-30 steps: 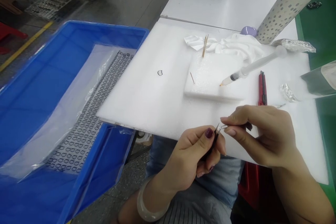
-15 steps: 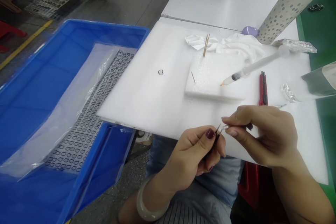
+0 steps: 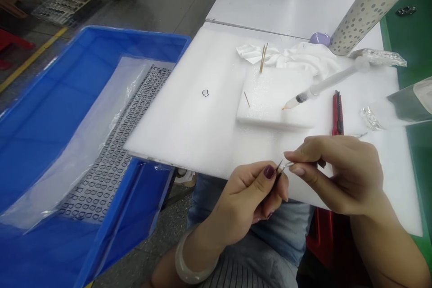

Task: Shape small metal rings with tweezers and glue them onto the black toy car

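My left hand (image 3: 251, 195) is closed on a pair of dark tweezers (image 3: 278, 172), whose fine tips point up to the right. Thumb and forefinger of my right hand (image 3: 340, 173) pinch a small whitish piece (image 3: 288, 164) right at the tweezer tips; its kind is too small to tell. Both hands are over the front edge of the white foam sheet (image 3: 175, 117). Beyond them lies a foam block (image 3: 266, 94) with a syringe (image 3: 310, 92) resting on it and several toothpicks (image 3: 263, 58) stuck in it. A small black-outlined ring (image 3: 205, 93) lies alone on the sheet.
On the left, a blue bin (image 3: 30, 85) holds a plastic-covered sheet of rows of black-outlined pieces (image 3: 111, 157). A red box cutter (image 3: 337, 112), a white cloth (image 3: 303, 56), a dotted bottle (image 3: 364, 18), a purple object (image 3: 320, 38) and a clear bottle (image 3: 401, 105) stand or lie to the right.
Both hands stay almost in place, still close together with the tweezers at the small piece. The view has shifted very slightly.
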`<state>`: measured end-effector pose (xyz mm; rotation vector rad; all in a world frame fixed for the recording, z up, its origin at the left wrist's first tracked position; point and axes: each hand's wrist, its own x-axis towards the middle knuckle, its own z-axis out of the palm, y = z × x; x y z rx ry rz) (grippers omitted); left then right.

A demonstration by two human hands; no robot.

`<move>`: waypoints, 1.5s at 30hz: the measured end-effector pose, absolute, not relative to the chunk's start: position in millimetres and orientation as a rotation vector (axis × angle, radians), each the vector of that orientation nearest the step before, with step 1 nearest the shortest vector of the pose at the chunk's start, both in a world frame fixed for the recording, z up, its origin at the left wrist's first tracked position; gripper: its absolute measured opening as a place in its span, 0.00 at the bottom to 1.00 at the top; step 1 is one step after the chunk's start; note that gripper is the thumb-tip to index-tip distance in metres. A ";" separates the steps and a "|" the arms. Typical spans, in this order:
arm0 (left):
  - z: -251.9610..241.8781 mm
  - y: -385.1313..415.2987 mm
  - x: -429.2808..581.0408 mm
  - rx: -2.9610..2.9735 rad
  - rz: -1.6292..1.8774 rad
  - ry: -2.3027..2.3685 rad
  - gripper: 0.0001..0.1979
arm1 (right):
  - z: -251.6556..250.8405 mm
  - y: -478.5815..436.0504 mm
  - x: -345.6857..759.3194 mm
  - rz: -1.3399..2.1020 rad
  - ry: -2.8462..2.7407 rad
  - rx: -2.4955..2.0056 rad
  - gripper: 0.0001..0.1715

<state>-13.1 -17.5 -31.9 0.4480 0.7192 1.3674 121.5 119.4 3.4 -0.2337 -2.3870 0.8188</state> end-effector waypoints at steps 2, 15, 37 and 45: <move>-32.3 -17.6 -13.3 0.453 1.364 0.725 0.22 | 4.0 119.6 121.7 0.814 -2.392 -0.234 0.05; -33.8 -18.6 -14.7 0.468 1.362 0.736 0.21 | 2.6 120.0 121.4 0.814 -2.417 -0.227 0.05; -31.4 -16.2 -15.7 0.536 1.388 0.810 0.23 | 1.3 114.6 117.6 0.626 -2.385 -0.240 0.08; -27.5 -14.3 -18.4 0.532 1.329 0.854 0.24 | -1.9 116.6 120.8 0.537 -2.278 -0.346 0.09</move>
